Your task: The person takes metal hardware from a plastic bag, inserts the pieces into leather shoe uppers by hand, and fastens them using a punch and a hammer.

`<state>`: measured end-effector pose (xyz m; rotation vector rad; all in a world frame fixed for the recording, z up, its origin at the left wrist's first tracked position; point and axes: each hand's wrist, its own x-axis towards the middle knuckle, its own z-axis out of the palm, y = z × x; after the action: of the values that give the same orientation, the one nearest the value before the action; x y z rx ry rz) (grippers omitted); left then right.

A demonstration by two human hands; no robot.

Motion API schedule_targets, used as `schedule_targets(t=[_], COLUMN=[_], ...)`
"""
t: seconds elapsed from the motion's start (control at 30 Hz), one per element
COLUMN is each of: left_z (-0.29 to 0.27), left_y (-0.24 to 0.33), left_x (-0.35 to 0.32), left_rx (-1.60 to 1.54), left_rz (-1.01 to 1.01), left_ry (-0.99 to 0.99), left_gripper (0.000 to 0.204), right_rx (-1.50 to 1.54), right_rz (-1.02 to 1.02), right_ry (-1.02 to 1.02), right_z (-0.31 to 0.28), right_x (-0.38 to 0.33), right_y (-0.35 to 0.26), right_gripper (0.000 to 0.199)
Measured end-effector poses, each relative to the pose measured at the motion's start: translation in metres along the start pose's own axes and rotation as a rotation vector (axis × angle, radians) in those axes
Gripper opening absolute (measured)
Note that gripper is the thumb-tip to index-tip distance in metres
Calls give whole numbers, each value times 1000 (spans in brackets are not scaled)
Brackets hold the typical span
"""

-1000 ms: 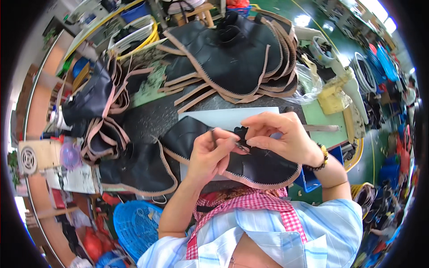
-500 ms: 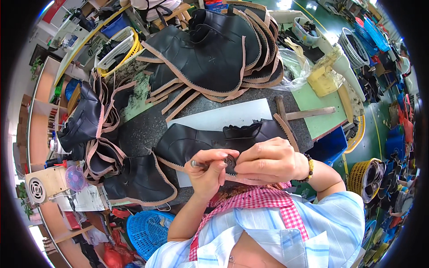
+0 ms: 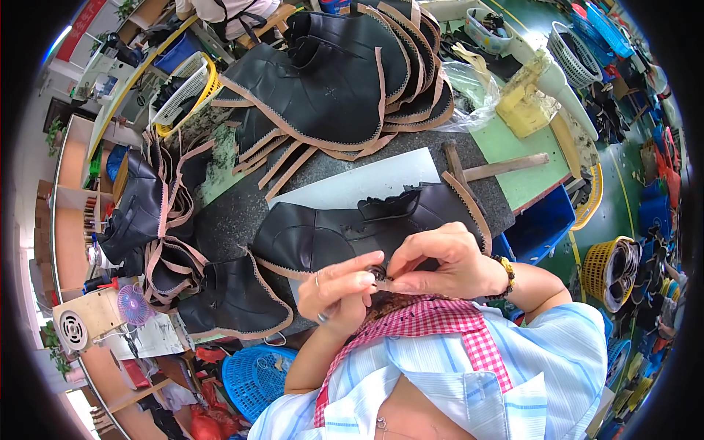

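Note:
In front of my chest, a small dark coiled piece (image 3: 378, 273) is pinched between the fingertips of my left hand (image 3: 336, 295) and my right hand (image 3: 449, 262). It is too small to tell its kind. A little silver metal shows at my left hand's lower fingers; what it belongs to is hidden. Just beyond my hands a black leather shoe upper (image 3: 293, 238) with a scalloped collar and a tan zigzag edge lies spread on a white board (image 3: 352, 178). Another black upper (image 3: 238, 297) lies to its left.
A pile of black uppers (image 3: 330, 95) rises at the back of the bench, with more uppers (image 3: 139, 194) at the left. A hammer (image 3: 506, 166) lies to the right, near a yellow block (image 3: 529, 103). A small purple fan (image 3: 134, 303) and blue baskets (image 3: 257, 372) stand around.
My fingers have shifted around the small dark piece: the left fingers have straightened and turned, and the right hand has opened its grip slightly. The bench has shifted a little in view.

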<state>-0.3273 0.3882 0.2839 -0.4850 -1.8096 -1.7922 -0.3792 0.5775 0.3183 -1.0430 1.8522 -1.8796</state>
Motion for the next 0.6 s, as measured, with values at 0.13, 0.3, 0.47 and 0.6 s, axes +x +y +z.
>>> schedule_targets(t=[0.13,0.3,0.47,0.6], left_z=[0,-4,-11,-11], left_y=[-1,1,7,5], left_x=[-10,-7,-6,-10], left_rx=[138,265,507,505], left_rz=[133,282,411,401], left_ry=[28,-49,-190,-202], left_gripper=[12,15,21,16], right_rx=[-200,-242,-170,-55], right_rz=[-184,-163,-62,18], right_ry=[196,328,413,312], right_z=[10,25,36,26], right_x=[-4,-8,-10,-9], right_y=[-2,-2,-3,3], right_gripper=[26,22,16,14])
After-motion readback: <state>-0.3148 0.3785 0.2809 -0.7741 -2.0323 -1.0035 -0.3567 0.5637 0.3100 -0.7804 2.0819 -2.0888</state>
